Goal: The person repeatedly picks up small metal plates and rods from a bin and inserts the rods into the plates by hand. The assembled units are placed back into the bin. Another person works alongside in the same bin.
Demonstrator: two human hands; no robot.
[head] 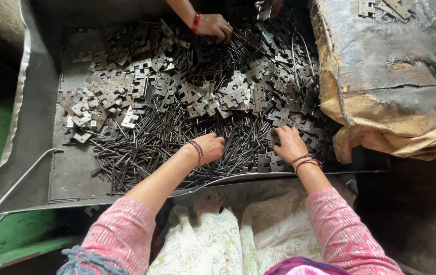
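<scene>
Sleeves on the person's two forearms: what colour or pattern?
Pink sleeves with a fine pale print, clearest in the head view.

Bare metal shows along the left side of the wide grey sheet-metal tray (70, 173), giving open passage. Right of it, heaped grey hinge plates (177, 86) and thin dark steel pins (167, 142) crowd the tray. A co-worker's hand (215, 25) blocks its far edge, and a worn brown sack-covered block (381, 76) walls its right side.
</scene>
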